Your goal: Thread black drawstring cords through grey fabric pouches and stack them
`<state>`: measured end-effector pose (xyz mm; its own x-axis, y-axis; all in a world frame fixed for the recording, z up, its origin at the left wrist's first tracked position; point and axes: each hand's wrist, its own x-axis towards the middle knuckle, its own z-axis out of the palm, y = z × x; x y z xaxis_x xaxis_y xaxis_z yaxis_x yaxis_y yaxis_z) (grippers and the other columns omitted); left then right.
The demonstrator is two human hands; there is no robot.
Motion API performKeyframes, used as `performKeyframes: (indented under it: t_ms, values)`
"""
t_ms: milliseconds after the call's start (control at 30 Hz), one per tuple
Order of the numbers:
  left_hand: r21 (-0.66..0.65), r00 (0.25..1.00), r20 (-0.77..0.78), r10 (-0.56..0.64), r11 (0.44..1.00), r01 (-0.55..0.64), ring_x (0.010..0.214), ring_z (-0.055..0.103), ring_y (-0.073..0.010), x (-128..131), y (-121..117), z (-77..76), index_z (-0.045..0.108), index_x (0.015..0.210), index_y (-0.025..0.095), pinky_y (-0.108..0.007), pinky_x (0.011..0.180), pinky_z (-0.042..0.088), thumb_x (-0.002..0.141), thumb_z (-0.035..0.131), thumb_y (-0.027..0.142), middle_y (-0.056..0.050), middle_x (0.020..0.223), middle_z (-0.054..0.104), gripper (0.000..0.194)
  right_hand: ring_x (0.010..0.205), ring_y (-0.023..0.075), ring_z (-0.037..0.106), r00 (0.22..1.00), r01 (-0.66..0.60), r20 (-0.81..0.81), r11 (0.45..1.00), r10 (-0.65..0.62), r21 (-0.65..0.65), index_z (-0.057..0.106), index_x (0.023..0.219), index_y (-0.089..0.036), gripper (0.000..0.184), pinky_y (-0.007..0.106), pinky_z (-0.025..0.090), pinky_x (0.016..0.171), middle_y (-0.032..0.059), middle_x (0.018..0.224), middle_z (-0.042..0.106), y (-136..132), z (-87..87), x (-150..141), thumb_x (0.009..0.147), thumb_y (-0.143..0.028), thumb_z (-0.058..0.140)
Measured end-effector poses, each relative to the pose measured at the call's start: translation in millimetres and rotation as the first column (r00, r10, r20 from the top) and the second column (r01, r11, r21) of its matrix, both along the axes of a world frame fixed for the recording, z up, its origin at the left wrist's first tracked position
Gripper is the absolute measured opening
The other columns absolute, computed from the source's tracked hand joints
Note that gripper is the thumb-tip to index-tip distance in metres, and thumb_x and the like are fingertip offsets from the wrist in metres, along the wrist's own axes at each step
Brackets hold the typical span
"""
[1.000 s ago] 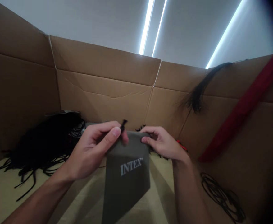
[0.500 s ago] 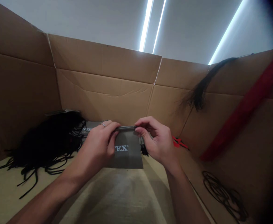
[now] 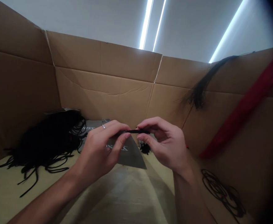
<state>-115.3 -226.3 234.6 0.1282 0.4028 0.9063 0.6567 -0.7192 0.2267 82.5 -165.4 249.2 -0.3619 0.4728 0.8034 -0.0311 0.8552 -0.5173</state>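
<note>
A pile of loose black cords (image 3: 50,140) sits at far left against the cardboard wall (image 3: 103,59), its ends trailing over a pale surface (image 3: 15,183). Just right of it, a person's left hand (image 3: 99,149), a thin ring (image 3: 103,126) on one finger, clenches a short black cord (image 3: 138,131) between thumb and fingertips. The right hand (image 3: 164,143) pinches the same cord from the other side, the two grips almost touching above the centre of the scene. Beneath them lies a grey INTEX pouch (image 3: 129,157), its far edge partly hidden by the left hand; whether either hand also grasps the fabric cannot be told. A small black tuft (image 3: 145,148) sits just beyond the pouch's right edge. Farther right, a black cord bundle (image 3: 198,95) hangs on the cardboard, a red strap (image 3: 243,105) runs diagonally across the wall, and a coil of thin black cord (image 3: 222,193) lies at near right.
</note>
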Motion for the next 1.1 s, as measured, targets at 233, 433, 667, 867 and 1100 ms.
performKeyframes:
  t_ms: [233,433,667,867,1100]
  values:
    - [-0.037,1.0,0.02,0.019,0.999,-0.019,0.075,0.067,-0.0125,2.6,-5.8,2.3,0.07,0.1,0.017,-0.025,0.071,0.05,0.1,0.066,0.016,-0.001,0.087,0.074,0.004,0.076,0.0158,0.072,0.99,0.141,-0.009,0.987,-0.141,0.072,0.08,0.097,-0.026,0.003,0.03,0.059,0.072,0.0012,0.088,0.078,-1.9,1.2,2.4,0.094,-0.025,0.078]
    - [-0.109,0.991,0.134,0.017,0.994,-0.003,0.073,0.068,-0.0116,4.9,-6.4,0.5,0.071,0.096,0.018,-0.024,0.068,0.054,0.099,0.069,0.019,0.0,0.086,0.074,0.004,0.079,0.0161,0.073,0.991,0.017,-0.128,0.996,-0.028,-0.082,0.076,0.092,-0.023,0.008,0.028,0.062,0.072,0.0013,0.088,0.077,-7.2,5.7,-4.1,0.087,-0.019,0.081]
    - [-0.227,0.939,0.319,-0.127,0.952,0.206,0.083,0.078,-0.0143,11.1,-6.6,-1.7,0.078,0.112,0.021,-0.023,0.075,0.064,0.097,0.073,0.023,-0.003,0.107,0.081,0.016,0.078,0.011,0.07,0.993,-0.054,-0.116,0.987,0.037,-0.148,0.072,0.099,-0.023,0.016,0.022,0.061,0.073,-0.0002,0.091,0.073,-12.3,-0.8,-15.8,0.088,-0.013,0.077]
    - [-0.321,0.835,0.522,-0.176,0.866,0.383,0.065,0.076,-0.0152,12.8,-9.6,3.5,0.08,0.094,0.017,-0.019,0.058,0.063,0.091,0.08,0.026,-0.003,0.078,0.08,0.01,0.077,0.0103,0.07,0.981,-0.149,-0.159,0.953,0.109,-0.264,0.064,0.099,-0.024,0.021,0.019,0.062,0.07,-0.0008,0.091,0.069,-13.3,-2.4,-16.8,0.087,-0.015,0.079]
    - [-0.383,0.725,0.638,-0.26,0.709,0.592,0.063,0.075,-0.0169,9.4,-10.2,8.8,0.081,0.088,0.016,-0.022,0.056,0.063,0.09,0.08,0.026,-0.005,0.073,0.08,0.01,0.075,0.0099,0.069,0.967,-0.238,-0.162,0.919,0.194,-0.315,0.068,0.095,-0.022,0.017,0.019,0.061,0.068,-0.0001,0.09,0.07,-14.2,1.2,-10.3,0.086,-0.015,0.081]
